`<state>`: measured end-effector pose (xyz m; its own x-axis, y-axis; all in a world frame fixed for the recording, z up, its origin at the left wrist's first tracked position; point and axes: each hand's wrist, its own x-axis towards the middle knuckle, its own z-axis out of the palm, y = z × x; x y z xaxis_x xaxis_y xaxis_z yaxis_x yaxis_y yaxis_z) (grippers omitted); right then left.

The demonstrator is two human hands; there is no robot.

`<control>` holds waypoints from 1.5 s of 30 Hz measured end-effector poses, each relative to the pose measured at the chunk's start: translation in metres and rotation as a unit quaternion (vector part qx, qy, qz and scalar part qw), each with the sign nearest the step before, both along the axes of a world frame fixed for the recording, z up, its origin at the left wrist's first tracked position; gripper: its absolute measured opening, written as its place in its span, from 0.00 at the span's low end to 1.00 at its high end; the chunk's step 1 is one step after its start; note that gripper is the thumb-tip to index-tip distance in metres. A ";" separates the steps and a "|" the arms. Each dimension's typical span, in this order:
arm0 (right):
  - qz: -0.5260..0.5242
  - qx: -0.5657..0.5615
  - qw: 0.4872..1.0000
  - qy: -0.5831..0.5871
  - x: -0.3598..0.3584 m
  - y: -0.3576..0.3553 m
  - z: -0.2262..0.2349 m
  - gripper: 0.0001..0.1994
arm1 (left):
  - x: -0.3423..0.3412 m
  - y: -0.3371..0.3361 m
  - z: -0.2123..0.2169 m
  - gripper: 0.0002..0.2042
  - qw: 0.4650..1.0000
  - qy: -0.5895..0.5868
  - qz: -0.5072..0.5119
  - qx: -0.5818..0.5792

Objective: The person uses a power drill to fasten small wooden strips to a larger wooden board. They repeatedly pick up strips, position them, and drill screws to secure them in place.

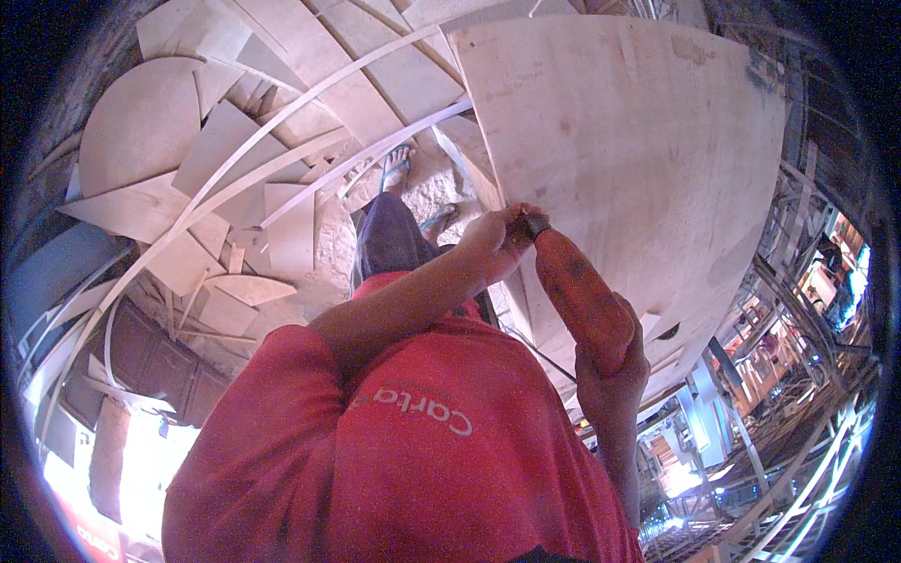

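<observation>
And here's the person in a bright red short-sleeved shirt, pale lettering printed across the chest, the cloth creased and bunched at the shoulder. Below the hem come dark blue-grey trousers, and down on the floor an open sandal with blue straps; both forearms are bare, with no gloves on the hands

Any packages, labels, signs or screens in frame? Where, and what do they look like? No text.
Shirt print: pale lettering across the chest of the person's red shirt, lower centre.
Red panel with pale marks: bottom-left corner, partly cut off; sign or packaging, cannot tell.
Colourful boards or screens: far right, behind metal framing, orange and blue patches, too blurred to tell which.
No packages seen.
</observation>
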<state>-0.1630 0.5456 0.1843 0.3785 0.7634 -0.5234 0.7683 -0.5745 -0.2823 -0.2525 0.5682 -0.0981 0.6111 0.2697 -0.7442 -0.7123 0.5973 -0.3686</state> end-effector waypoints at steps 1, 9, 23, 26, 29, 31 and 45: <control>0.000 0.000 1.000 0.000 -0.001 0.000 0.000 0.31 | -0.001 0.001 0.000 0.11 1.000 -0.008 -0.002 0.005; -0.158 -0.039 0.986 0.022 0.014 -0.040 -0.002 0.31 | -0.006 -0.009 -0.021 0.12 0.991 0.001 -0.046 0.125; -0.589 0.263 0.615 0.454 0.166 -0.225 -0.139 0.24 | -0.063 -0.004 0.030 0.04 0.822 0.214 -0.289 0.441; -0.588 0.310 0.562 0.493 0.183 -0.259 -0.189 0.25 | -0.059 0.007 0.067 0.03 0.823 0.254 -0.335 0.382; -0.568 0.289 0.727 0.258 0.187 -0.267 -0.217 0.25 | -0.067 -0.003 0.086 0.05 0.798 0.310 -0.308 0.416; -0.478 0.233 0.843 0.077 0.173 -0.268 -0.218 0.25 | -0.073 -0.013 0.094 0.06 0.779 0.348 -0.296 0.430; -0.374 0.260 0.886 -0.086 0.070 -0.575 -0.190 0.18 | 0.042 -0.245 0.100 0.07 0.694 0.189 -0.386 0.577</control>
